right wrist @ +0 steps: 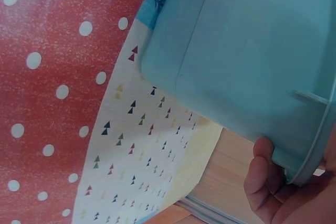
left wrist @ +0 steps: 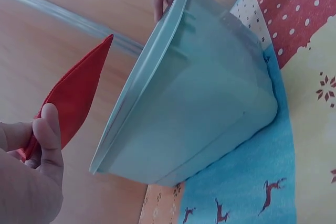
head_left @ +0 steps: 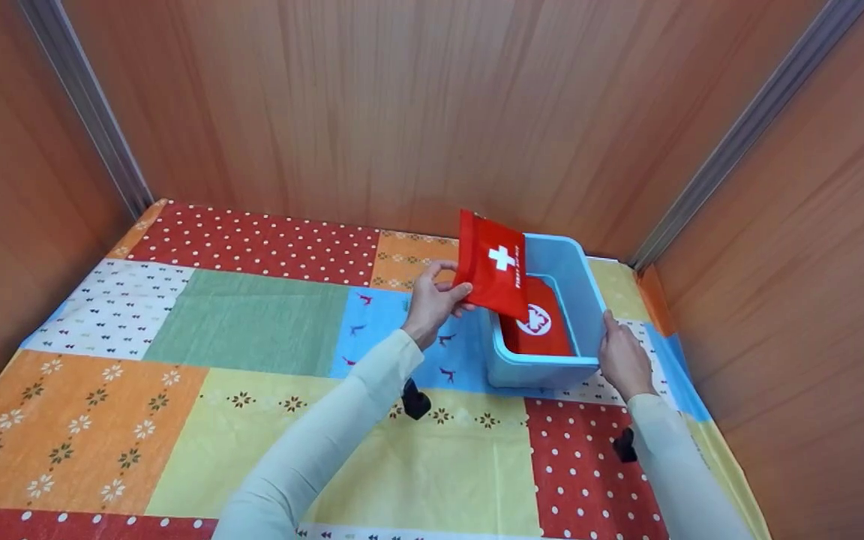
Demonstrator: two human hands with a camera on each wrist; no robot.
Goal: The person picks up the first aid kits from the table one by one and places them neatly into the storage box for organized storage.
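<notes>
My left hand [head_left: 433,301] pinches the lower left edge of a red first aid pouch [head_left: 488,262] with a white cross. The pouch is raised and tilted over the left side of a light blue plastic bin [head_left: 544,361]. Another red item [head_left: 548,341], with a white round emblem, lies inside the bin, partly hidden by the pouch. At the bin's right rim, my right hand [head_left: 623,358] grips the edge, its fingers [right wrist: 257,174] curled under the rim in the right wrist view. In the left wrist view the pouch [left wrist: 79,93] is seen edge-on, apart from the bin.
The bin stands on a patchwork-print cloth [head_left: 252,322] near the right back corner. Wood-grain panels [head_left: 402,112] enclose the back and both sides, with metal strips [head_left: 747,135] at the corners. Black wrist mounts [head_left: 415,401] show under the sleeves.
</notes>
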